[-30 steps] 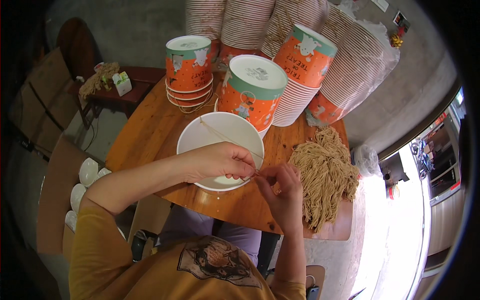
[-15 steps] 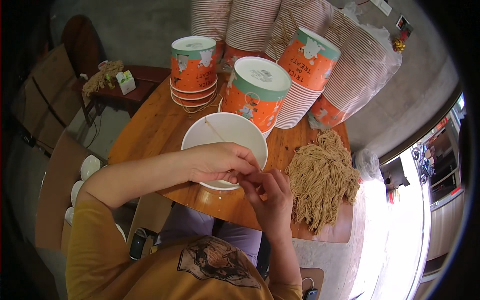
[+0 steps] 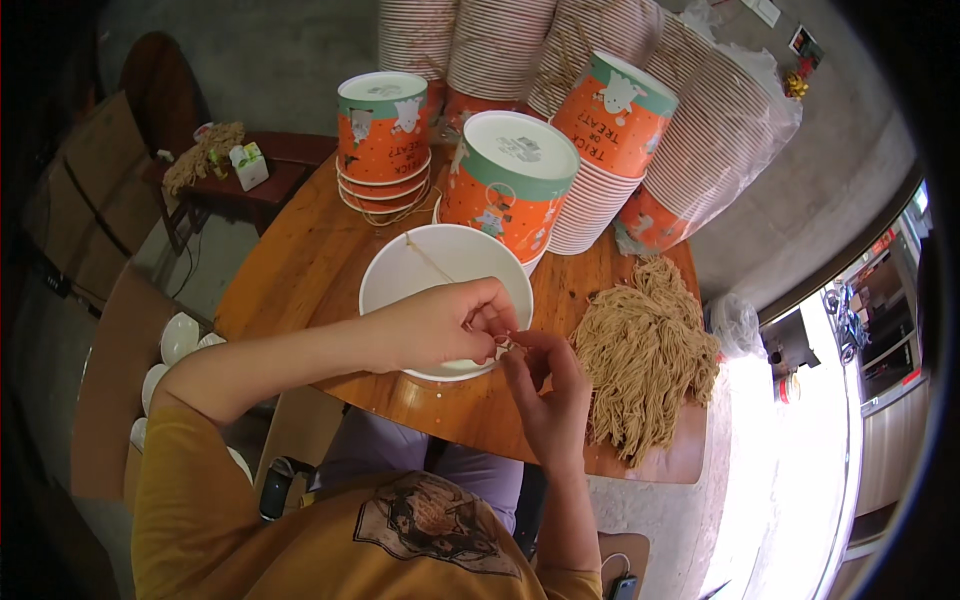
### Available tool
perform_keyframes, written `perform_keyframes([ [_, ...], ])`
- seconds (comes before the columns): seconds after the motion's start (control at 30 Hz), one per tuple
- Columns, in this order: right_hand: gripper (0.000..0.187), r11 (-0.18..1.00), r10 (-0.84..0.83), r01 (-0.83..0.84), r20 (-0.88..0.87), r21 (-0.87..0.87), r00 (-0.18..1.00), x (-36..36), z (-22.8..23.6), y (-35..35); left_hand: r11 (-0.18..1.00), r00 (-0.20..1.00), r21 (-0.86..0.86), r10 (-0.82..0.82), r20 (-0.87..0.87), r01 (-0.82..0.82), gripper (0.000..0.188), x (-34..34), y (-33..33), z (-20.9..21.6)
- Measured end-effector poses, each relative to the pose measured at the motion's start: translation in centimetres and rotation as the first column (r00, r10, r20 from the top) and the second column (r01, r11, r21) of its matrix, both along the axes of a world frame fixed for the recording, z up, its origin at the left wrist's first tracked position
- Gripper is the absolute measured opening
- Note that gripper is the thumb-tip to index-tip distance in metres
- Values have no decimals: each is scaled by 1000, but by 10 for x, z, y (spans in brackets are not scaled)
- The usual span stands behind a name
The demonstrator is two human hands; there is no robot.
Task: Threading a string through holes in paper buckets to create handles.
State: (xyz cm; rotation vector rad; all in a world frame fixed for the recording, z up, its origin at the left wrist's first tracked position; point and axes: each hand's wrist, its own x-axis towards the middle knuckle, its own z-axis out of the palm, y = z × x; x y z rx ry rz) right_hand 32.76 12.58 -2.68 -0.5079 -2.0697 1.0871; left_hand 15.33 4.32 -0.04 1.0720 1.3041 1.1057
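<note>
A white paper bucket (image 3: 385, 270) sits mouth up at the near side of the wooden table. A thin tan twine (image 3: 428, 258) hangs from its far rim and runs inward beneath my left hand (image 3: 450, 320), which reaches across the opening. At the right-hand rim, my left fingers are curled in a pinch. My right hand (image 3: 548, 385) meets them there, thumb and forefinger closed together. Between the fingertips shows a small loop of thin strand, seemingly the twine's end; the fingers hide most of it.
Beside my right hand lies a large bundle of tan twine (image 3: 645, 360). Upturned orange and green buckets (image 3: 510, 190) stand stacked behind, with tall bagged stacks (image 3: 720, 150) farther back. Left are a smaller stack (image 3: 383, 130) and a bench (image 3: 285, 160). The wooden table (image 3: 285, 290) has a curved edge.
The fingertips have drawn slightly apart, and a small loop now shows between them. My left knuckles have turned a little upward. The bucket stays in place.
</note>
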Motion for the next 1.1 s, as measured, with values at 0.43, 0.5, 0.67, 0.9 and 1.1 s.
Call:
perform_keyframes([
  [0.43,11,996,-47,51,56,-73,997,0,-1,-3,895,769,435,210,-604,98,17,12,-6,-1],
  [0.5,11,997,-53,56,58,-44,997,-1,-1,-6,889,731,446,235,-641,106,14,13,-6,-1],
  [0.67,12,993,-79,75,34,96,996,-1,-4,-6,940,739,341,218,-638,18,12,16,-8,8],
  [0.9,12,995,-62,61,11,80,998,-2,-1,-9,967,917,240,172,-360,-87,11,11,-4,-2],
  [1.1,8,997,-77,78,-35,22,996,-2,-4,-12,977,955,186,148,-257,-101,10,9,0,-5],
])
